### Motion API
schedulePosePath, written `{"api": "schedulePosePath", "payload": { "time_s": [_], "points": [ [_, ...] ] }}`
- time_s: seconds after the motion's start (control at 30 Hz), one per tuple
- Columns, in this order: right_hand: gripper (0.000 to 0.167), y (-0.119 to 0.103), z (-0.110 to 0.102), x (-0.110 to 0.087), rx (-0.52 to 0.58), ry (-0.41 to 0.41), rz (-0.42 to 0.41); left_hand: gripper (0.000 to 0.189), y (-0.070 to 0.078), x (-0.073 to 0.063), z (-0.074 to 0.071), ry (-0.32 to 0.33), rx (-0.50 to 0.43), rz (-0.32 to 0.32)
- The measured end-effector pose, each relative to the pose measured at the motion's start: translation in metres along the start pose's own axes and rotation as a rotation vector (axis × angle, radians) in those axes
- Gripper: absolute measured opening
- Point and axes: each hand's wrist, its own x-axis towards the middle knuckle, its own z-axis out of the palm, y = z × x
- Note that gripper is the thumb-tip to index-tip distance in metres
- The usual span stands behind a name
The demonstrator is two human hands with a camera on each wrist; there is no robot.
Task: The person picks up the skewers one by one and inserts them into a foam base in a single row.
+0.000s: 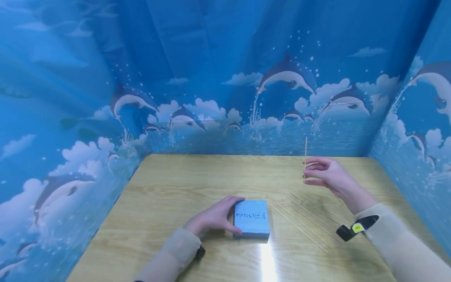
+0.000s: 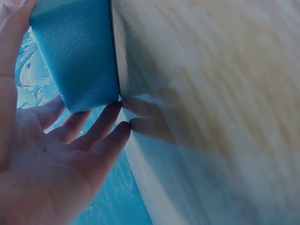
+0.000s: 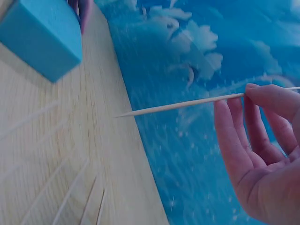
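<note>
A light-blue foam block (image 1: 251, 227) with rows of small dark marks on its top lies flat on the table. My left hand (image 1: 215, 216) holds it from the left, thumb on the near side and fingers at the far side. In the left wrist view, the fingertips (image 2: 110, 112) meet the end of the block near the tabletop. My right hand (image 1: 325, 175), raised at the right, pinches a thin wooden skewer (image 1: 305, 148) between thumb and fingers. The skewer stands upright there; its sharpened end (image 3: 129, 114) shows in the right wrist view, pointing away from the hand.
Several loose skewers (image 1: 299, 229) lie slanted on the wood-grain table (image 1: 169, 184) right of the block. A blue curtain (image 1: 211, 78) printed with dolphins encloses the back and sides. The right wrist wears a black strap (image 1: 370, 221).
</note>
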Motion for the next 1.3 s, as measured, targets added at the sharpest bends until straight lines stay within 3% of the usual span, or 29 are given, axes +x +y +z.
{"api": "schedulePosePath", "payload": {
  "time_s": [0.2, 0.37, 0.63, 0.8, 1.3],
  "points": [
    [0.024, -0.005, 0.034, -0.002, -0.021, -0.008, -0.04, 0.113, 0.0, -0.001, 0.0, 0.002, 0.009, -0.011],
    [0.025, -0.003, 0.056, -0.005, -0.104, -0.026, -0.102, 0.113, 0.002, -0.002, -0.001, -0.006, 0.026, -0.03],
    [0.027, 0.004, 0.09, -0.009, -0.213, 0.076, -0.18, 0.113, 0.002, -0.003, -0.002, -0.016, 0.016, -0.024],
    [0.033, 0.011, 0.114, -0.01, -0.259, 0.092, -0.224, 0.112, 0.0, -0.003, -0.002, -0.009, 0.04, -0.006],
    [0.023, 0.039, 0.164, 0.002, -0.266, 0.114, -0.286, 0.11, -0.002, -0.002, -0.002, 0.004, 0.06, 0.026]
  ]
}}
